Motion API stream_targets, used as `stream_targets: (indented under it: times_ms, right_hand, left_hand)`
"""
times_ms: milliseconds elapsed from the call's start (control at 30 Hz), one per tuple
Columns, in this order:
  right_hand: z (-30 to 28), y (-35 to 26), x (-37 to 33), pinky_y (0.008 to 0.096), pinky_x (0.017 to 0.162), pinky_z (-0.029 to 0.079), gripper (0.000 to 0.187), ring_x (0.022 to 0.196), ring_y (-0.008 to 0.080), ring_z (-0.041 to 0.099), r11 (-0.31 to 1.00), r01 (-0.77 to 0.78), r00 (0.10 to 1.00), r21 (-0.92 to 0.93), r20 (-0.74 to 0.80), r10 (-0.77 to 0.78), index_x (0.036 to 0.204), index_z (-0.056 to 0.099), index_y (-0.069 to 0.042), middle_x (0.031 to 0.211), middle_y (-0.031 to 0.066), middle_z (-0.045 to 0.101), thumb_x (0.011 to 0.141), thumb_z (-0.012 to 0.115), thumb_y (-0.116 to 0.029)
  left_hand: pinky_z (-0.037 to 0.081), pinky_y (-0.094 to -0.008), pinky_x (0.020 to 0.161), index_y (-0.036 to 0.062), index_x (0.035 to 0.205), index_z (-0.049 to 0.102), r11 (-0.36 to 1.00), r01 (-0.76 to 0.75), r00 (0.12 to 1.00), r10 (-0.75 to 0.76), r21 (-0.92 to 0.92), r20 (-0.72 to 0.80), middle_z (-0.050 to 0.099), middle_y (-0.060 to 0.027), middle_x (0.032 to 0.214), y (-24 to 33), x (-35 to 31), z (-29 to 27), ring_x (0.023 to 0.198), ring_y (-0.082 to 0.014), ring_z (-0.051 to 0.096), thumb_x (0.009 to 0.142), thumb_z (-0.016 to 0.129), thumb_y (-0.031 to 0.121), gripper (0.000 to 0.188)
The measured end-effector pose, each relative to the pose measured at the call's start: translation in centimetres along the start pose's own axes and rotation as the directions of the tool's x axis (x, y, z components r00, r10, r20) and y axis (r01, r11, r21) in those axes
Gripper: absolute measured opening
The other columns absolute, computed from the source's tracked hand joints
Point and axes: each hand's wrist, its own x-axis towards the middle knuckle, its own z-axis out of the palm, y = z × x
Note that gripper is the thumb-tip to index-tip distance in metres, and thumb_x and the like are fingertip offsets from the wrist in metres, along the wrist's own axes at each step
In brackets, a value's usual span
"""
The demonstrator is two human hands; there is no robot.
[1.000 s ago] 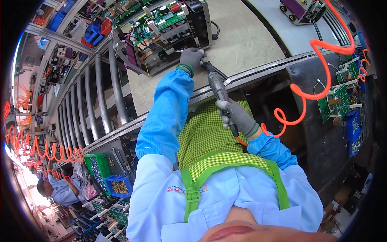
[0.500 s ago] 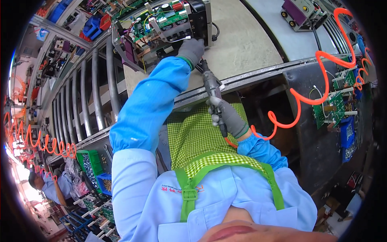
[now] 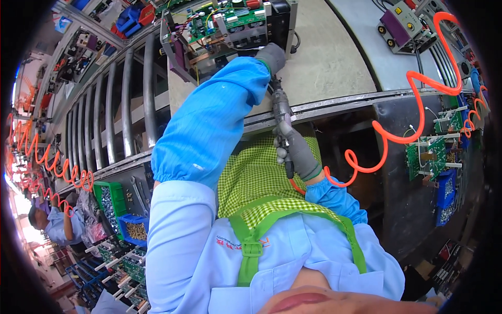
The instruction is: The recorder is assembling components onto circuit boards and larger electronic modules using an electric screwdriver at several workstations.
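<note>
My right hand (image 3: 300, 152), in a grey glove, is wrapped round a dark pneumatic screwdriver (image 3: 281, 104). The tool points away from me over the bench edge, its front end close to my left hand (image 3: 272, 57). That hand, gloved too, is curled at the near right side of an open electronic unit (image 3: 241, 23); its fingertips are hidden, and so is whatever they grip. Green circuit boards, wires and a black side panel (image 3: 278, 29) make up the unit, with a purple panel (image 3: 180, 58) at its left.
An orange coiled hose (image 3: 384, 137) hangs at the right. Roller bars (image 3: 127, 102) run along the left, above a green bin (image 3: 111, 201) and a blue bin (image 3: 134, 228) of small hardware. Circuit boards (image 3: 432, 152) lie at the right; another unit (image 3: 402, 29) stands far right.
The view has shifted, so the unit and bench sit further right in the picture. The screwdriver now looks more upright; both hands stay at their places on tool and unit.
</note>
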Motion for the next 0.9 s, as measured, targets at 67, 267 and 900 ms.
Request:
stream_targets:
  times_ms: [67,267,900]
  right_hand:
    - [0.4,0.1,0.0,0.024,0.041,0.043,0.045,0.047,0.006,0.044,0.999,-0.017,1.0,0.039,0.01,0.017,0.099,0.049,-0.007,0.072,0.0014,0.048,0.089,0.053,-0.051]
    - [-0.2,-0.7,0.5,0.023,0.042,0.04,0.044,0.046,0.0056,0.043,0.999,-0.039,0.999,0.021,0.029,0.039,0.099,0.052,-0.007,0.071,0.0012,0.051,0.091,0.05,-0.05]
    - [-0.9,-1.2,0.1,0.0173,0.038,0.035,0.04,0.045,0.0028,0.04,0.993,0.041,0.995,0.113,0.083,-0.05,0.104,0.054,-0.005,0.074,0.0025,0.055,0.092,0.053,-0.044]
  left_hand:
    - [0.054,-0.0378,0.062,0.0045,0.091,0.071,1.0,0.002,1.0,-0.002,0.007,0.01,0.07,-0.0115,0.086,0.0,-0.1,0.0,0.077,-0.0277,0.069,0.081,0.055,0.012,0.02]
    - [0.054,-0.0392,0.064,0.0038,0.091,0.071,0.964,0.151,0.988,-0.156,-0.218,-0.005,0.07,-0.0122,0.088,-0.2,-0.6,0.3,0.08,-0.0283,0.069,0.079,0.056,0.01,0.02]
    - [0.048,-0.0416,0.082,0.0057,0.098,0.064,0.178,0.938,0.332,-0.707,-0.298,0.624,0.065,-0.0174,0.097,-0.8,-59.7,9.6,0.093,-0.0352,0.061,0.08,0.062,0.024,0.025]
